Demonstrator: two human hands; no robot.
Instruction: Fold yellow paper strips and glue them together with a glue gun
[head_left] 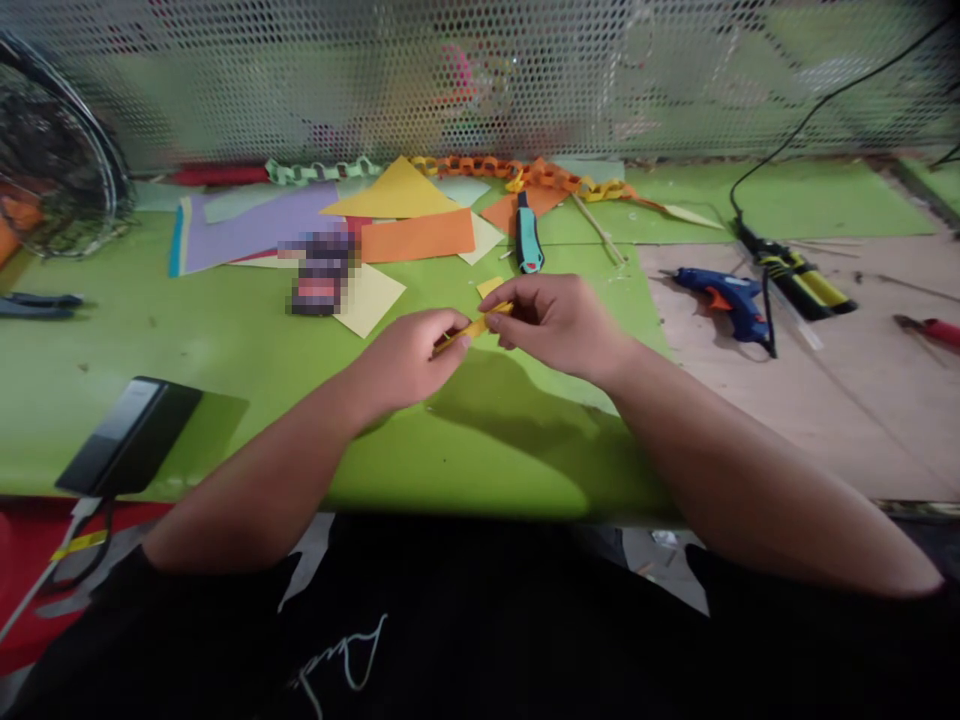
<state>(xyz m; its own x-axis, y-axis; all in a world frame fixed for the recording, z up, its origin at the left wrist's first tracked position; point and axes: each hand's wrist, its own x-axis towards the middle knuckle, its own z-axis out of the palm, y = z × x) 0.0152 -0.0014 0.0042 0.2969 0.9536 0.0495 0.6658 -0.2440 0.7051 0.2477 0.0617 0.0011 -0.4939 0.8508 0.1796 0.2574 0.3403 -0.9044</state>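
Note:
A narrow yellow paper strip [477, 328] is stretched between my two hands above the green tabletop. My left hand [414, 358] pinches its left end between thumb and fingers. At the other end, the thumb and index finger of my right hand [553, 322] close on the strip. Just behind the right fingertips lies a small yellow paper piece [490, 288]. Farther back, a teal utility knife [529, 238] rests near an orange paper sheet [420, 235] and a yellow paper triangle [397, 192].
Along the back runs a paper chain [487, 167] in green, orange and yellow, before a perforated metal panel [525, 80]. Blue glue gun [724, 300] and yellow-black tool [802, 280] lie right. A black power bank [131, 435] sits front left; pliers [41, 303] lie behind it.

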